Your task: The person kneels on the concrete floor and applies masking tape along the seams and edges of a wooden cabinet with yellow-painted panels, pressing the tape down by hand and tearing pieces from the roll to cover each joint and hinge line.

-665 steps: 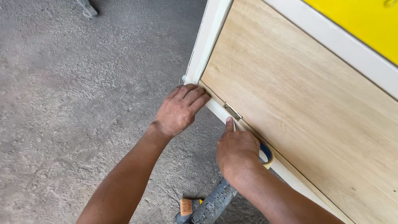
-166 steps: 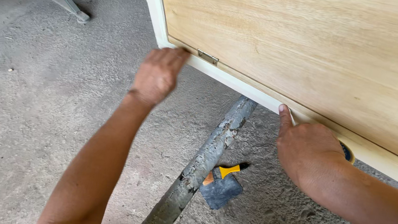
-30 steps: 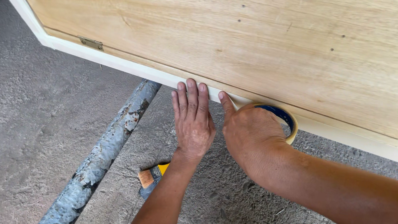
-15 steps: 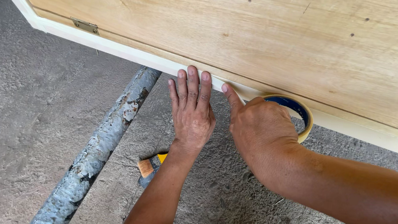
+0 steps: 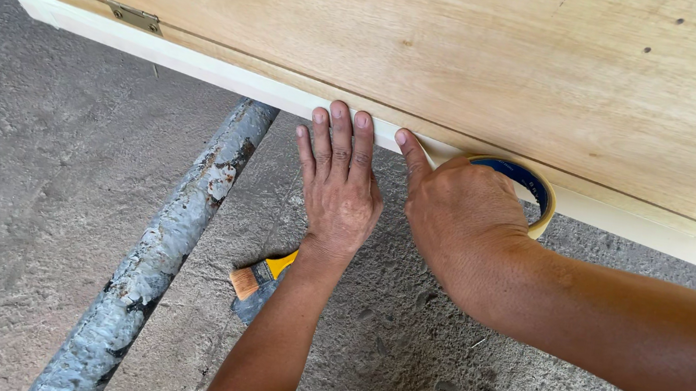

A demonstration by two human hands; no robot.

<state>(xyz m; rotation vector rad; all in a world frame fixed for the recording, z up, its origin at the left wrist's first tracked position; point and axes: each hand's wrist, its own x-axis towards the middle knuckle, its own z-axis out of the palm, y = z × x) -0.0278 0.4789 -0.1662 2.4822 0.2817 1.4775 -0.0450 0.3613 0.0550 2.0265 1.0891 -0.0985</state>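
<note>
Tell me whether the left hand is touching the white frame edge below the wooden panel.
Touching. The head view shows the left hand flat, its fingertips pressed onto the white frame edge, with no gap. The right hand holds the tape roll alongside.

The wood panel [image 5: 472, 52] fills the upper view, with the frame edge [image 5: 230, 75] along its lower side. The left hand [image 5: 338, 190] lies flat on that edge. The right hand [image 5: 461, 214] sits just right of it, holding the tape roll [image 5: 535, 187] against the edge. The pipe [image 5: 154, 260] lies on the floor [image 5: 19, 208], left of the hands. The brush [image 5: 260, 275] lies between pipe and left forearm.

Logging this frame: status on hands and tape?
Left hand flat on white frame. Right hand grips tape roll at frame. Paintbrush on floor, clear.
</note>
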